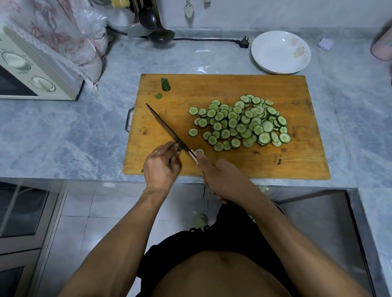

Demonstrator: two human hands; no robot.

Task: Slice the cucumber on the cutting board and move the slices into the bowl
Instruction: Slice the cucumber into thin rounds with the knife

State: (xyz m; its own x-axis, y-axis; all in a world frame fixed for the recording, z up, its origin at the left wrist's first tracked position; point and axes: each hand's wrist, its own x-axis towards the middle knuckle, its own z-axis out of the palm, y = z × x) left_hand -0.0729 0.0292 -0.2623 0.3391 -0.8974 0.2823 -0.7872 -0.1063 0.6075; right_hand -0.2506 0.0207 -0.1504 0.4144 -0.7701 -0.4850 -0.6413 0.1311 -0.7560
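Cucumber work at a grey marbled stone surface [72, 134]; rectangular orange-brown wooden cutting board [297, 163] lies on it with one long side along the front edge, a small metal handle at its left end; left hand [161, 167] at the board's near-left part, fingers curled down and pinching the last short dark-green cucumber stub [175, 147] against the wood; right hand [221, 179] wrapped round the handle of a long dark-bladed kitchen knife [165, 125], index finger stretched forward along the top of the blade; blade runs away to the upper left, its heel set just against the stub beside the left fingertips, tip well out over the board; one fresh slice lies just right of the blade by the right fingertip; heap of thin round pale-green cucumber slices [240, 123] with dark rims spreads over the middle and right of the board, many overlapping, a few loose ones at the left fringe; cut dark-green cucumber end piece [165, 84] and a small green disc [158, 96] lie apart near the board's far-left corner; shallow white ceramic bowl [280, 52] with a faint floral print stands on the surface just beyond the board's far-right corner, holding no slices; cream microwave oven [20, 68] with two dials stands far left under a floral lace-edged cloth; dark ladles hang at the back wall; black cord with plug [243, 42] lies near the bowl; pink container [388, 41] at the right edge, blurred.
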